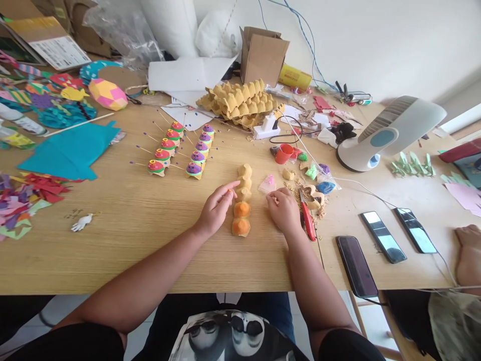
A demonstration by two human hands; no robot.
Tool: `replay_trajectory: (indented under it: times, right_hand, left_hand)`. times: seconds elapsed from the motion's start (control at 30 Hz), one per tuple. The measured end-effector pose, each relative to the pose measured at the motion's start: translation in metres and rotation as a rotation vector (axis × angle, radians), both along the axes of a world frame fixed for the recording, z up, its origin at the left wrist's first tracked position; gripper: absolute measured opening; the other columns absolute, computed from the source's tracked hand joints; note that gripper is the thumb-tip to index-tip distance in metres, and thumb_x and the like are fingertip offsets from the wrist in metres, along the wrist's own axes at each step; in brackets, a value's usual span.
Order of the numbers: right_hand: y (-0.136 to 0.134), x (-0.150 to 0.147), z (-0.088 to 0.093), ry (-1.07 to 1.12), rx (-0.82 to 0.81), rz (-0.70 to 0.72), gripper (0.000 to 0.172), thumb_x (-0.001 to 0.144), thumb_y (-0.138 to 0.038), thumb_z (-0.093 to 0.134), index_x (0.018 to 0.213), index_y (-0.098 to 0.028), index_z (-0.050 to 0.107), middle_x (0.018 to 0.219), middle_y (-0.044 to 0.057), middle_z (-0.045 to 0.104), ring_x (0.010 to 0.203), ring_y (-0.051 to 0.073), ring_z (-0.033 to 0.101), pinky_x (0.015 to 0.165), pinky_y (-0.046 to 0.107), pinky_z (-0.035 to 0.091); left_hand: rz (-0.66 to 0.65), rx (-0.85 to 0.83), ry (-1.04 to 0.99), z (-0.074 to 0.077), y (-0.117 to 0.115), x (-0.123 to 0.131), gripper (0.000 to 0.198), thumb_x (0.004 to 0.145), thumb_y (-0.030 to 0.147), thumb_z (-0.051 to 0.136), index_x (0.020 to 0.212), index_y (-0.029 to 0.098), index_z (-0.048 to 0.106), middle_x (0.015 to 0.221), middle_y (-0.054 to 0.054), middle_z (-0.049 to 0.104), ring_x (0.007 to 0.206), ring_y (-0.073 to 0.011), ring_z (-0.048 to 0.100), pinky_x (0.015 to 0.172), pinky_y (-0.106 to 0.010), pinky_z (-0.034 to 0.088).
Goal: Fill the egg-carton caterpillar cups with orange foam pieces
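Your left hand pinches an orange dab beside the egg-carton strip; your right hand curls, its hold unclear; thin, even pressing should best coat a bare bump

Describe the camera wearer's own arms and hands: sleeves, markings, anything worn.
Left hand and right hand are ungloved, with no watch or bracelet visible. Forearms are bare; short black fabric sleeves end near the elbows. No cables or markings show.

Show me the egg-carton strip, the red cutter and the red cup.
Egg-carton strip (242, 209): head view, on its farther orange bump.
Red cutter (307, 218): head view, on its handle.
Red cup (283, 158): head view, on its outer wall.
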State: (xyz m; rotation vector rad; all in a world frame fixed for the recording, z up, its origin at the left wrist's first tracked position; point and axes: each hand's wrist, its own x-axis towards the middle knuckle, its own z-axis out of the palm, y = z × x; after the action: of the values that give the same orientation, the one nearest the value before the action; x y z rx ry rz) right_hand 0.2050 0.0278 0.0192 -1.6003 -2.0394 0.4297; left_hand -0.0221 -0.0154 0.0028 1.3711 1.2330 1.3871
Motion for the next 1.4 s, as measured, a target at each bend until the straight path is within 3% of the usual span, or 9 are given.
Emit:
replay_trajectory:
  times: [0.17,0.3,0.4,0.57,0.7,0.93,1.2,1.3,1.4]
  right_hand:
    - [-0.003,0.003,0.004,-0.054,0.185,-0.19,0.046,0.089,-0.026,0.065,0.135,-0.026,0.065,0.13,0.015,0.061,0.119,0.035,0.056,0.097,0.051,0.046]
    - [-0.011,-0.01,0.01,0.337,0.063,0.116,0.025,0.096,-0.041,0.062,0.106,-0.023,0.075,0.1,0.009,0.071,0.087,0.023,0.064,0.079,0.037,0.051]
    - [-0.019,-0.022,0.011,0.498,-0.209,0.347,0.034,0.095,-0.052,0.062,0.091,-0.021,0.076,0.076,0.003,0.07,0.067,0.017,0.058,0.061,0.029,0.044]
    - [-0.025,-0.029,0.011,0.609,-0.437,0.516,0.044,0.091,-0.059,0.064,0.08,-0.018,0.072,0.066,0.0,0.06,0.059,0.012,0.049,0.055,0.026,0.038]
    - [-0.021,-0.027,0.01,0.803,-0.485,0.391,0.041,0.088,-0.062,0.067,0.085,-0.02,0.068,0.071,0.0,0.063,0.062,0.013,0.052,0.06,0.026,0.043]
    - [-0.011,-0.024,-0.003,0.71,-0.25,0.122,0.049,0.095,-0.065,0.054,0.077,-0.021,0.067,0.071,0.002,0.062,0.067,0.016,0.057,0.064,0.029,0.047]
    - [-0.008,-0.025,-0.018,0.691,-0.22,0.182,0.049,0.098,-0.065,0.047,0.1,-0.023,0.073,0.126,0.012,0.065,0.109,0.024,0.065,0.073,0.033,0.062]
    - [-0.011,-0.027,-0.016,0.671,-0.225,0.192,0.049,0.096,-0.066,0.051,0.095,-0.023,0.074,0.132,0.012,0.063,0.124,0.027,0.06,0.078,0.034,0.063]
    - [-0.014,-0.029,-0.011,0.754,-0.304,0.177,0.052,0.094,-0.07,0.052,0.103,-0.023,0.074,0.127,0.012,0.066,0.114,0.025,0.066,0.077,0.034,0.063]
  left_hand:
    - [0.003,0.032,0.038,-0.003,0.001,0.005,0.043,0.096,0.04,0.064,0.134,0.02,0.062,0.108,-0.008,0.074,0.09,-0.0162,0.067,0.077,-0.028,0.052]
    - [0.003,0.123,0.143,0.0,-0.003,0.006,0.028,0.09,0.036,0.074,0.112,0.021,0.067,0.102,-0.007,0.074,0.087,-0.0168,0.067,0.071,-0.027,0.049]
    - [-0.024,0.27,0.315,0.005,-0.006,0.005,0.018,0.088,0.036,0.076,0.1,0.023,0.071,0.096,-0.006,0.074,0.088,-0.019,0.066,0.075,-0.032,0.051]
    - [-0.091,0.419,0.448,0.013,-0.011,0.005,0.013,0.091,0.034,0.072,0.102,0.027,0.075,0.102,-0.006,0.073,0.099,-0.0214,0.067,0.092,-0.039,0.053]
    - [-0.11,0.395,0.408,0.01,-0.01,0.003,0.033,0.09,0.032,0.073,0.122,0.026,0.068,0.111,-0.008,0.072,0.104,-0.0226,0.066,0.088,-0.037,0.054]
    - [0.154,0.056,0.222,-0.01,0.01,-0.006,0.038,0.1,0.039,0.056,0.131,0.019,0.061,0.127,-0.014,0.066,0.118,-0.0223,0.063,0.094,-0.035,0.053]
    - [0.014,-0.072,0.04,-0.02,0.008,-0.002,0.049,0.098,0.049,0.057,0.138,0.02,0.056,0.137,-0.016,0.06,0.104,-0.0208,0.069,0.087,-0.034,0.057]
    - [0.001,-0.112,-0.037,-0.016,0.007,0.0,0.047,0.096,0.046,0.061,0.135,0.021,0.057,0.135,-0.015,0.06,0.103,-0.0205,0.068,0.085,-0.033,0.057]
    - [0.024,-0.196,-0.171,-0.012,0.008,0.001,0.043,0.093,0.042,0.066,0.131,0.023,0.059,0.131,-0.01,0.06,0.104,-0.0191,0.066,0.085,-0.031,0.055]
